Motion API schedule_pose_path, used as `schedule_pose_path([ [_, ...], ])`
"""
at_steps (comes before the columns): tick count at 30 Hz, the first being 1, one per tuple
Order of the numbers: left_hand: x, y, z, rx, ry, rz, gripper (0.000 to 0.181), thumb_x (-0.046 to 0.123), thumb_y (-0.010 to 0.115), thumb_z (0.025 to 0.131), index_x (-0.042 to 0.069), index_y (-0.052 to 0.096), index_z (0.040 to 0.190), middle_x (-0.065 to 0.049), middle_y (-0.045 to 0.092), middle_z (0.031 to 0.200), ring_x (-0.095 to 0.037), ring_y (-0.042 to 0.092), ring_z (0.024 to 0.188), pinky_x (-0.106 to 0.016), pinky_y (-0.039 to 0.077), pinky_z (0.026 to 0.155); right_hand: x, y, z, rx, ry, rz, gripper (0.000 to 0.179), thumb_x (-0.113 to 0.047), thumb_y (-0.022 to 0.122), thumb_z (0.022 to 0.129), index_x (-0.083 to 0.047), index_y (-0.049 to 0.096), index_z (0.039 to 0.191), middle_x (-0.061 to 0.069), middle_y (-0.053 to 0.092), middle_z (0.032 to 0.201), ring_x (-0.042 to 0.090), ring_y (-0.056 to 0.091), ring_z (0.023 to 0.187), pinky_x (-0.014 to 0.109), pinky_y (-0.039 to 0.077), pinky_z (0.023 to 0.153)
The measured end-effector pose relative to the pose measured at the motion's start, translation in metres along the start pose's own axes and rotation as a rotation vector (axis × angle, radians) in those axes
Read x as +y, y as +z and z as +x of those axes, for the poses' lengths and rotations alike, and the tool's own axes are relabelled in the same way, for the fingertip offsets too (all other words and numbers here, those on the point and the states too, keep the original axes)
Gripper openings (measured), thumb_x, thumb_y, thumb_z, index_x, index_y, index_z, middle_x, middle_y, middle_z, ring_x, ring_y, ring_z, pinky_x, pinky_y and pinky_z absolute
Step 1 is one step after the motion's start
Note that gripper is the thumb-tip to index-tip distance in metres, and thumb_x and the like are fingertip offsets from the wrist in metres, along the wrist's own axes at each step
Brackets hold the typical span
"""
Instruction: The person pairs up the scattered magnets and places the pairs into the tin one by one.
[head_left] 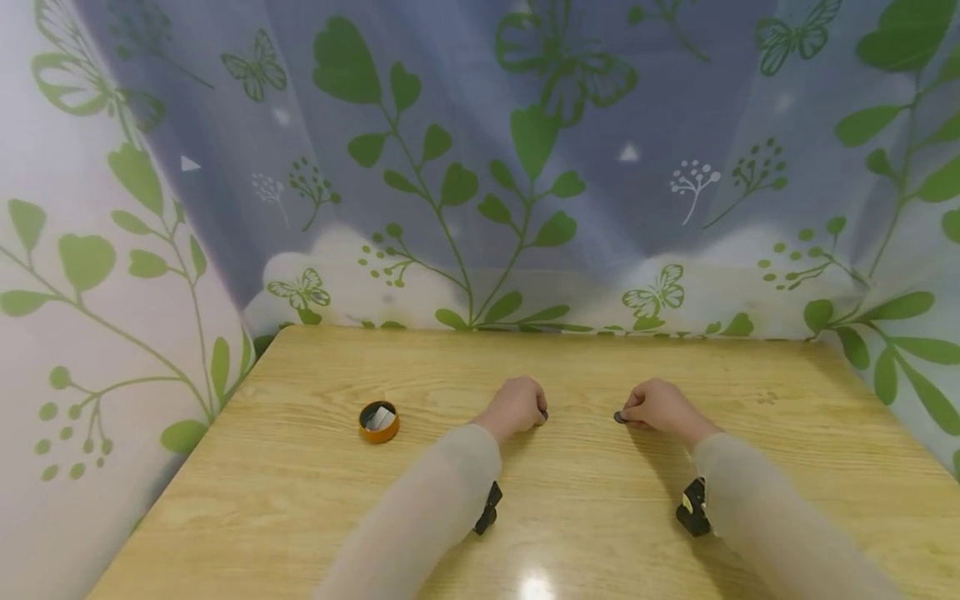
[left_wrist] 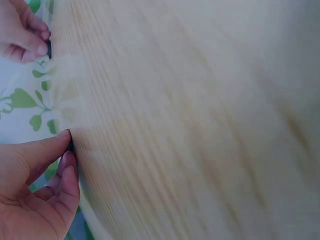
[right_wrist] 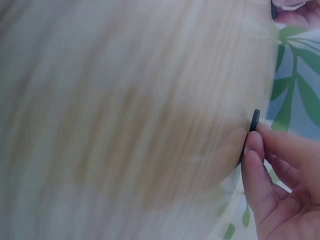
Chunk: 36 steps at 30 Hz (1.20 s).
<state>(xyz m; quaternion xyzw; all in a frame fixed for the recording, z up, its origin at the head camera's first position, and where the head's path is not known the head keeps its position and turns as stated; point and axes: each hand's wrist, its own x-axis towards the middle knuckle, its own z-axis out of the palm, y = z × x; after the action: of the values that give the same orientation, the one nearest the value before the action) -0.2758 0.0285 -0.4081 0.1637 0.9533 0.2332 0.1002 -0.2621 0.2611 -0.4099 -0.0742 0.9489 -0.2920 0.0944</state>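
Observation:
My left hand [head_left: 513,408] pinches a small dark round piece [head_left: 545,415] at the tabletop, thumb against fingers. In the left wrist view only a sliver of that dark piece [left_wrist: 70,142] shows between the fingertips. To the right, a little apart, my right hand [head_left: 663,410] pinches a second small dark flat piece [head_left: 619,417]. The right wrist view shows this black, thin, disc-like piece [right_wrist: 255,120] sticking out past the thumb and finger, at the wood surface. What exactly the two pieces are, I cannot tell.
An orange round container [head_left: 395,429] with white and grey flat pieces inside stands left of my left hand. The wooden table [head_left: 585,517] ends at a leaf-and-butterfly patterned curtain [head_left: 465,250] behind and at the sides. Each wrist carries a black camera mount [head_left: 693,508].

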Motion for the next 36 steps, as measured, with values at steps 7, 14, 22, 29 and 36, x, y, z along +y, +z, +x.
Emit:
schedule_pose_path([
  [7,0.013,0.007,0.006,-0.006,0.015,0.025,0.006,0.011,0.073,0.081,0.010,0.067,0.081,0.001,0.061,0.083,-0.015,0.056,0.080,-0.025,0.046,0.072,-0.008,0.007,0.007,-0.002,-0.012,-0.012,0.017,-0.012,0.067,0.085,-0.003,0.065,0.071,-0.001,0.056,0.060,0.012,0.045,0.056,0.026,0.038,0.055],
  [14,0.028,0.012,0.008,-0.030,0.049,0.036,0.005,0.012,0.071,0.083,0.010,0.068,0.086,0.002,0.061,0.084,-0.013,0.055,0.078,-0.024,0.045,0.070,-0.012,0.010,0.013,-0.024,0.006,0.017,0.018,-0.013,0.067,0.085,-0.003,0.066,0.070,-0.001,0.058,0.061,0.012,0.046,0.056,0.025,0.039,0.055],
  [22,0.043,0.026,0.015,-0.027,0.082,0.036,0.009,0.017,0.071,0.084,0.012,0.069,0.090,0.006,0.061,0.083,-0.010,0.054,0.077,-0.022,0.044,0.069,-0.016,0.008,0.012,-0.074,0.019,0.103,0.016,-0.008,0.062,0.087,0.005,0.070,0.081,0.004,0.065,0.068,0.012,0.057,0.064,0.025,0.048,0.061],
  [29,0.053,0.034,0.020,0.017,0.085,0.044,0.010,0.016,0.071,0.084,0.013,0.070,0.093,0.005,0.065,0.088,-0.011,0.059,0.084,-0.021,0.046,0.074,-0.015,0.005,0.010,-0.126,0.003,0.208,0.020,-0.006,0.059,0.088,0.011,0.068,0.090,0.011,0.068,0.078,0.011,0.061,0.068,0.028,0.052,0.065],
  [36,0.054,0.039,0.023,0.033,0.096,-0.079,0.017,0.012,0.067,0.086,0.008,0.068,0.102,0.001,0.066,0.090,-0.012,0.060,0.085,-0.022,0.047,0.073,-0.013,0.007,0.011,-0.128,0.010,0.210,0.017,0.000,0.059,0.087,0.014,0.066,0.090,0.016,0.069,0.084,0.012,0.064,0.071,0.028,0.053,0.066],
])
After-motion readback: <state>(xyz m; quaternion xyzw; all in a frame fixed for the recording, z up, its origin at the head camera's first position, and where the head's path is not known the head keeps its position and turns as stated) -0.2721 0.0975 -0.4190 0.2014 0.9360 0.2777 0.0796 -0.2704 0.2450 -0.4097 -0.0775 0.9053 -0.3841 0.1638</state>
